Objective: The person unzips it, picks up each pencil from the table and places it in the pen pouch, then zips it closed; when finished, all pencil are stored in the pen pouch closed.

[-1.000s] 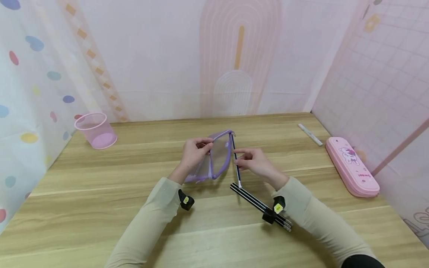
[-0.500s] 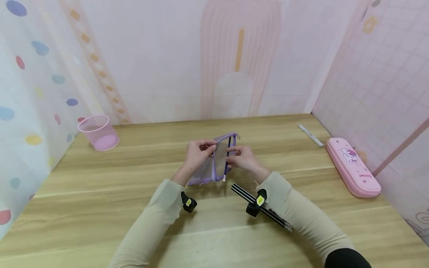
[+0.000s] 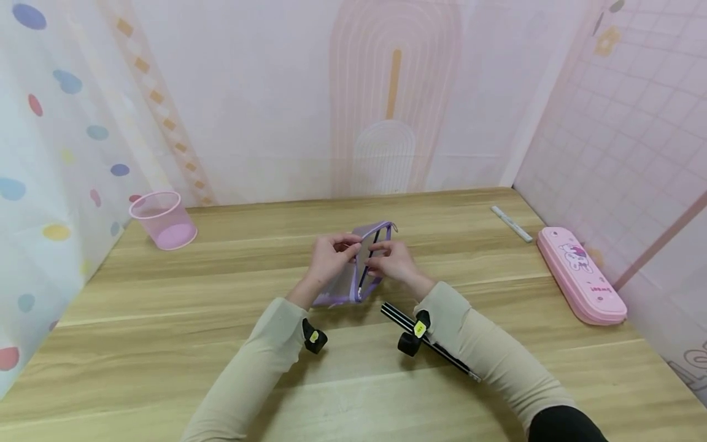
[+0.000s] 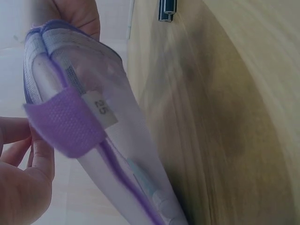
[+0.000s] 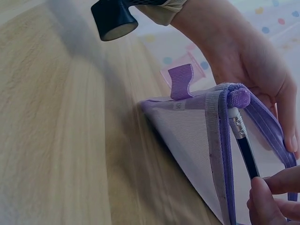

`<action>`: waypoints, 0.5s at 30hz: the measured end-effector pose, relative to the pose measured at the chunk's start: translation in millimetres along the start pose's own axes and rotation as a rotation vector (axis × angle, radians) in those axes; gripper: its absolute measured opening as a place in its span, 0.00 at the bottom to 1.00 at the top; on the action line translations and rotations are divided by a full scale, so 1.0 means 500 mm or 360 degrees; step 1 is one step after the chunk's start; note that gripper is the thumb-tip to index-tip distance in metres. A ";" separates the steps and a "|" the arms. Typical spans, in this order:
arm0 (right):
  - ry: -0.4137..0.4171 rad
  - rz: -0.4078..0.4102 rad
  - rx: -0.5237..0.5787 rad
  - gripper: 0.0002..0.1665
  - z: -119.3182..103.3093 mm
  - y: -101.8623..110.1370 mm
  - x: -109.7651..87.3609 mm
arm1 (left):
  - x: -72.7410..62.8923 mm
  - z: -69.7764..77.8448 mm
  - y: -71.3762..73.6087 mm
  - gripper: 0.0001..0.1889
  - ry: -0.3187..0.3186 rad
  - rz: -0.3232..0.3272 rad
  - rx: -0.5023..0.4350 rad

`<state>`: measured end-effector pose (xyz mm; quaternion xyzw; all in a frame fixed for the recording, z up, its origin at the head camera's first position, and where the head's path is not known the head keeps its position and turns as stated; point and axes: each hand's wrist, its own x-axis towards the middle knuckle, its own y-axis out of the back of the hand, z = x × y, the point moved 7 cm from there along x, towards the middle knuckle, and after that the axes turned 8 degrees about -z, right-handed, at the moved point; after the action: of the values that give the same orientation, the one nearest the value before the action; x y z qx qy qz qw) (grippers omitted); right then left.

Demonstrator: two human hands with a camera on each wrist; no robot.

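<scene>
Far left: pink cup [image 3: 172, 230], well apart from the work. Left hand [image 3: 326, 261] pinches the edge of the purple mesh pouch [image 3: 338, 290], mid-table with its mouth open. Dark pencil [image 5: 246, 152] lies in that mouth, eraser end just under the purple zip end [image 5: 240, 98]; right hand [image 3: 395, 261] pinches it by the shaft. Risks, my read: eraser catches on zip end if pushed at that angle; soft mouth folds shut if left grip slips. Right wrist camera [image 3: 410, 344] is close over the loose pencils [image 3: 396, 315], so a low forearm could roll them. Far right: white pen [image 3: 511, 223], then pink case [image 3: 574, 264]. Writing: white tag [image 4: 101, 110] on pouch reads "25"; case lettering looks like "Sweet". Pen print too small. No brand legible.
</scene>
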<state>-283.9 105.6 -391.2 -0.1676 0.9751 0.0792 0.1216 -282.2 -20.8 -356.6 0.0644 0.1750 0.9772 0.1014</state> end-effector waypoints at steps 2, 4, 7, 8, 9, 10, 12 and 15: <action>-0.0003 0.0012 -0.0009 0.25 0.001 0.000 0.002 | 0.000 0.000 -0.002 0.10 -0.0014 -0.0010 -0.0009; -0.0001 0.0019 -0.0029 0.25 0.001 0.000 0.003 | 0.000 -0.001 -0.003 0.10 -0.0012 -0.0008 -0.0012; 0.0032 0.0031 -0.0084 0.24 -0.001 -0.001 0.004 | -0.001 -0.002 -0.002 0.10 0.0005 0.0000 -0.0007; 0.0045 0.0035 -0.0111 0.24 -0.001 -0.001 0.005 | -0.001 -0.002 -0.001 0.10 0.0014 0.0004 -0.0013; 0.0059 0.0038 -0.0138 0.24 -0.002 -0.002 0.005 | -0.001 -0.002 0.000 0.10 0.0024 0.0009 -0.0023; 0.0078 0.0044 -0.0172 0.24 -0.002 -0.002 0.005 | -0.001 -0.002 0.001 0.10 0.0025 0.0011 -0.0035; 0.0120 0.0057 -0.0242 0.23 -0.005 -0.004 0.005 | -0.001 -0.001 0.003 0.10 0.0027 0.0012 -0.0066; 0.0155 0.0067 -0.0302 0.23 -0.004 -0.006 0.005 | -0.001 0.001 0.003 0.11 0.0009 0.0000 -0.0088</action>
<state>-285.8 101.7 -390.1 -0.1616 0.9713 0.1654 0.0560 -282.1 -22.1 -355.4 0.0588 0.1482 0.9819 0.1027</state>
